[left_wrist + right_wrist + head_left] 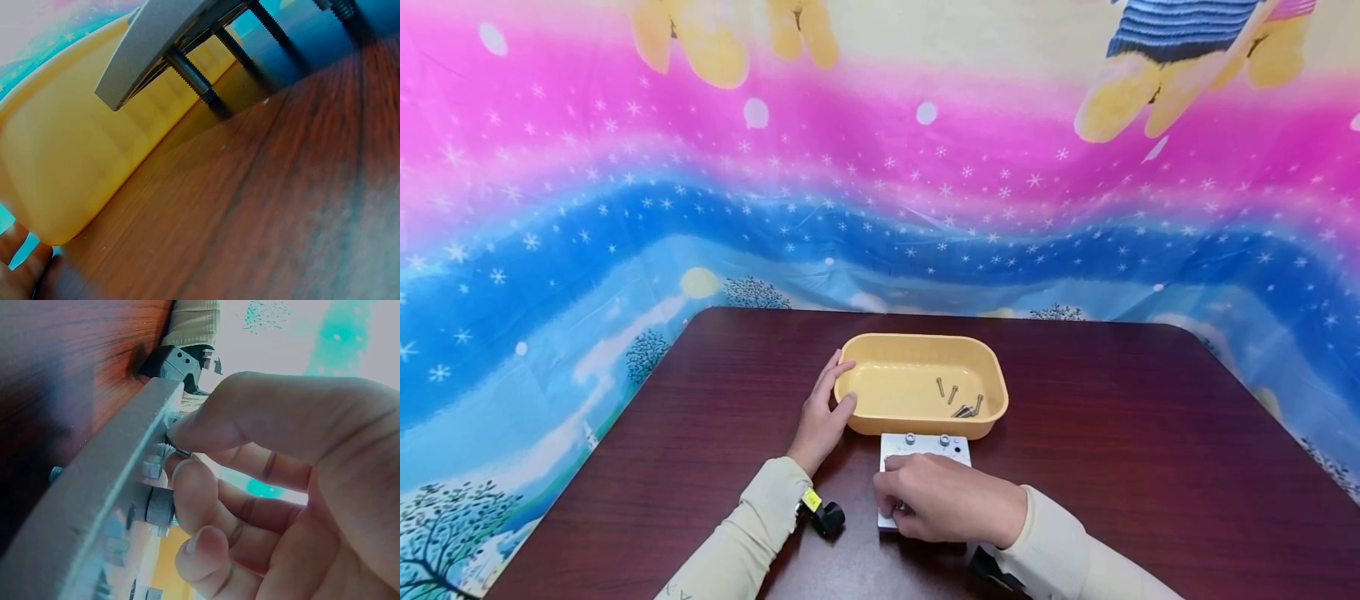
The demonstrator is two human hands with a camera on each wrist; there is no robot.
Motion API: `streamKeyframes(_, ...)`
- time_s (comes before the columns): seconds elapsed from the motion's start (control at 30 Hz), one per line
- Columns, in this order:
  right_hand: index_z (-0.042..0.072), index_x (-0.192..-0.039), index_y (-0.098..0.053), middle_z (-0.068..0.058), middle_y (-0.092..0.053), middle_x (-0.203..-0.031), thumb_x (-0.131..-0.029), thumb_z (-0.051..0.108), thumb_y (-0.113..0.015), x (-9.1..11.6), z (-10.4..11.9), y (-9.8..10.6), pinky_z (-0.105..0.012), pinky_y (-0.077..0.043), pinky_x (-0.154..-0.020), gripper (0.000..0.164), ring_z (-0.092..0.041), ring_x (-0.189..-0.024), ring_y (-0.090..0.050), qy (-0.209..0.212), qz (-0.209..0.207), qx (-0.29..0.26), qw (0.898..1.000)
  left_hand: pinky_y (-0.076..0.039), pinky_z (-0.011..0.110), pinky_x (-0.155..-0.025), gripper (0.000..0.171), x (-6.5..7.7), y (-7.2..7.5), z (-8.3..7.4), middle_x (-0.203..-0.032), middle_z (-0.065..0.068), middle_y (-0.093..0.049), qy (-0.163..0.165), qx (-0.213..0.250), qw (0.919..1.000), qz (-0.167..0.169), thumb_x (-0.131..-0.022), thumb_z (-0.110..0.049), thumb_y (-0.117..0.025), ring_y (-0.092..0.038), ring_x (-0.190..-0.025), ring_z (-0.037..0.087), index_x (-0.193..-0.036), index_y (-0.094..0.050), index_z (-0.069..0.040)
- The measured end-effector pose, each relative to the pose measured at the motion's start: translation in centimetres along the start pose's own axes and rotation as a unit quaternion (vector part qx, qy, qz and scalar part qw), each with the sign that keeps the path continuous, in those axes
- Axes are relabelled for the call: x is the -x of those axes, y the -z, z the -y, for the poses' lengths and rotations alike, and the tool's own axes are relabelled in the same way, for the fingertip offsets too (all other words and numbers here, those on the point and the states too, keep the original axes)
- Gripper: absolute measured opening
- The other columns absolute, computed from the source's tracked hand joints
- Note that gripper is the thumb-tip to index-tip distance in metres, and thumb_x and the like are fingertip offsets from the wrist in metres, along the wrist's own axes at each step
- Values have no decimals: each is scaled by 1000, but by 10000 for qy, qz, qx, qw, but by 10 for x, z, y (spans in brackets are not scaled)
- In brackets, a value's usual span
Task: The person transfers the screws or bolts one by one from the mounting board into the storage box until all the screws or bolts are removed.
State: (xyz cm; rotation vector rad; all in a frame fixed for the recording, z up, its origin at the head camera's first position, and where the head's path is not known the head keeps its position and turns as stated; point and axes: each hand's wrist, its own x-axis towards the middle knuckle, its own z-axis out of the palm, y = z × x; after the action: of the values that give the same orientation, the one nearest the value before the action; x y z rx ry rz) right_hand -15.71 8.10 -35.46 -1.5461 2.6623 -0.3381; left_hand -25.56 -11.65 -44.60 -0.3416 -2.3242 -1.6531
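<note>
A yellow plastic tray [880, 425] stands on the table with several socket-head screws [962, 410] loose inside at its right. My left hand [820, 421] rests on the tray's left end, thumb and fingertips at the rim. In front of the tray lies a light metal plate [891, 450] with screws standing in it; the left wrist view shows their threaded shanks [194, 78] sticking out below. My right hand [951, 500] is over the plate. Its thumb and index finger pinch a thin screw [182, 452] at the plate's face, mostly hidden by the fingertips.
The dark reddish wooden table [1150, 433] extends to both sides of the tray. Behind it hangs a colourful printed cloth [880, 208]. A black camera [829, 518] is strapped at the left wrist, and another sits under the right wrist.
</note>
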Motion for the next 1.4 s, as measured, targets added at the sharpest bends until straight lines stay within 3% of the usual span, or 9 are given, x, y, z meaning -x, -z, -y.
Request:
streamKeyframes(0.33,23,-73,-55,15,-46,-72,-76,5,-67,0,-2,0,-10,-35,-56,22,3,-62,-43,94,-13,-24,10000,-26,47,-112,45,-1,0,1,-157,-7,-27,-74,-15,10000,8,-92,-11,-56,-24,-143,13,-138,-52,-14)
streamKeyframes(0.5,24,-72,-55,15,-46,-72,-76,5,-67,0,-2,0,-10,-34,-56,23,3,-62,-42,106,-8,-49,9999,-26,45,-112,45,0,0,1,-155,-14,-27,-47,-11,10000,5,-92,-11,-56,-24,-143,11,-138,-52,-14)
streamKeyframes(0.73,23,-72,-54,15,-45,-71,-76,4,-66,0,-2,-1,-10,-34,-56,23,3,-62,-42,156,-34,-34,9999,-26,46,-112,46,0,0,0,-156,-11,-27,-32,-11,10000,12,-92,-12,-56,-24,-143,12,-138,-52,-14)
streamKeyframes(1.07,23,-75,-55,15,-46,-73,-76,7,-68,0,-3,1,-8,-34,-56,21,5,-61,-41,406,-407,1,9983,-25,46,-112,46,0,1,0,-156,-12,-27,-50,50,10000,26,-93,-12,-55,-23,-143,13,-138,-51,-14)
streamKeyframes(1.4,23,-75,-54,15,-46,-74,-77,9,-69,2,-4,5,-8,-35,-56,21,5,-63,-42,375,-442,-21,9983,-25,46,-112,45,0,0,0,-155,-16,-26,-5,-12,10000,33,-93,-13,-55,-23,-143,12,-138,-51,-15)
